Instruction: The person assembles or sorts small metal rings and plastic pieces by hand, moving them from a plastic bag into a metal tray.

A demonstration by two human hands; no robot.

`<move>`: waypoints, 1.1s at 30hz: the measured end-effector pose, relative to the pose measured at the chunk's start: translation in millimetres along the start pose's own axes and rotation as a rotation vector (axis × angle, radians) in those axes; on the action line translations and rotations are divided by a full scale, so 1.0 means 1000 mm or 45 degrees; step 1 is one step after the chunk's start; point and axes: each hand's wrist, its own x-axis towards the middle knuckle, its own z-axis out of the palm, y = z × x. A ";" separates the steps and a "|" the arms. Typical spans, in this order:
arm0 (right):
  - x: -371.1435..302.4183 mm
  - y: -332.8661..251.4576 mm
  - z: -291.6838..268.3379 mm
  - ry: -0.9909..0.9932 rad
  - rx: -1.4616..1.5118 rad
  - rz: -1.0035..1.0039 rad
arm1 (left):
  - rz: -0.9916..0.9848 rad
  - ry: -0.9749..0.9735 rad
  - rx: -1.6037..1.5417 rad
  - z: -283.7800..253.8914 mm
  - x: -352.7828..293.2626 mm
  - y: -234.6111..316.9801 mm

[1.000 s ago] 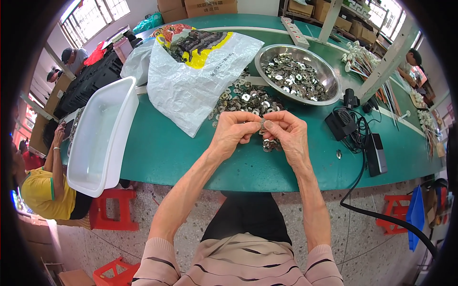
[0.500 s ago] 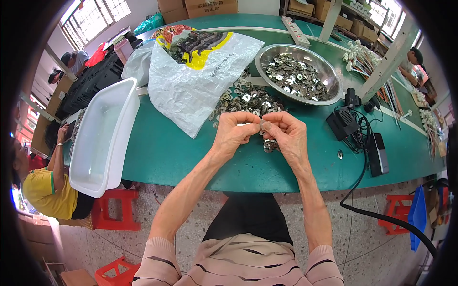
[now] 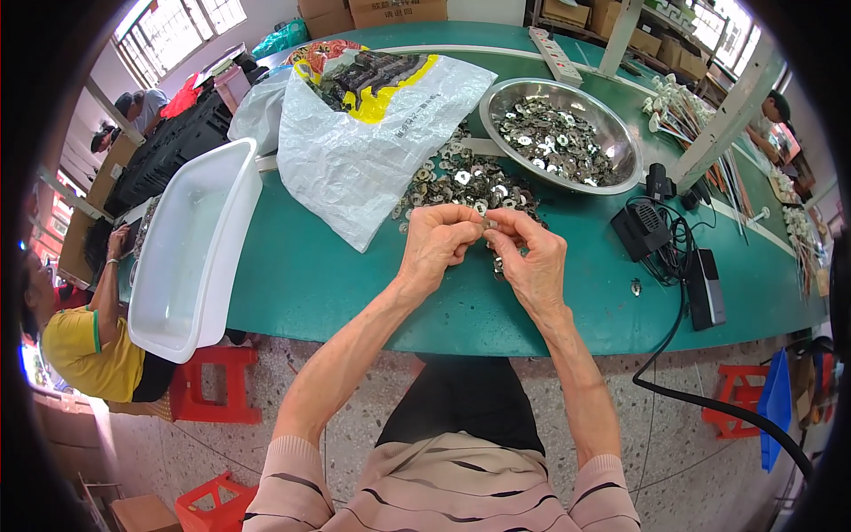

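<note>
My left hand (image 3: pixel 436 246) and my right hand (image 3: pixel 534 257) meet over the near side of the table, thumb and forefinger of each pinched together. Between the fingertips is a small metal piece (image 3: pixel 487 222), mostly hidden by the fingers. A few more small metal discs (image 3: pixel 498 264) show just under my right thumb; whether they lie on the table or in that palm I cannot tell. Right beyond my hands spreads a loose pile of shiny, round metal discs (image 3: pixel 463 180). A wide steel bowl (image 3: pixel 623 137) behind it, to the right, holds many similar discs.
A white woven sack (image 3: pixel 341 173) lies left of the pile, beside a white plastic tub (image 3: pixel 188 257). To the right are black power adapters (image 3: pixel 640 228) with coiled cable and one stray disc (image 3: pixel 636 286). A person in yellow (image 3: pixel 84 341) sits at far left.
My right fingers have shifted slightly, and fewer of the discs beneath my right thumb show now. Both hands stay pinched together at nearly the same spot.
</note>
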 end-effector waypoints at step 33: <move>0.004 0.002 -0.006 -0.046 0.257 0.300 | 0.336 -0.003 0.571 0.003 -0.003 0.003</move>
